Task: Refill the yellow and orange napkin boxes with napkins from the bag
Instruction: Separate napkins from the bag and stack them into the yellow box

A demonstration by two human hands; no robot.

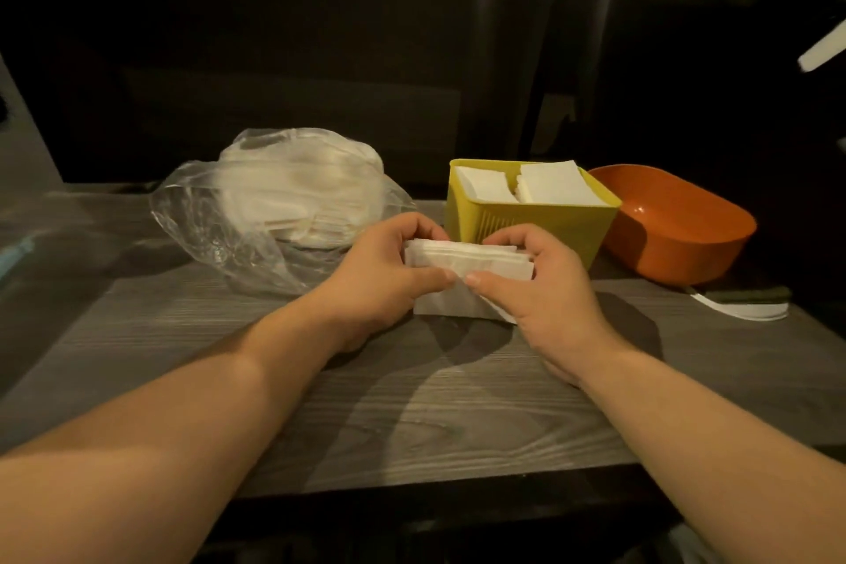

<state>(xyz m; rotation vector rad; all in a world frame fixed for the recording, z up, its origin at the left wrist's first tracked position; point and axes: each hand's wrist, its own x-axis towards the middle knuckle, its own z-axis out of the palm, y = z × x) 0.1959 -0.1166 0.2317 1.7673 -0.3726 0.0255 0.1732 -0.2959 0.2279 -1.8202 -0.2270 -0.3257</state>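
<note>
A stack of white folded paper napkins [467, 263] is gripped between the left hand [384, 277] and right hand [533, 289], just before the napkin-filled yellow plastic box [545, 220].

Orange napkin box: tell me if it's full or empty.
Empty. The orange napkin box shows only its bare orange inside, with no napkins in the visible part.

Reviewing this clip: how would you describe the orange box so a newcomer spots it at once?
On the grey wood table, look to the far right end. There, right of the yellow box, stands the orange box. It is low, rounded and looks empty, while the yellow one is squarish and full of napkins.
</note>
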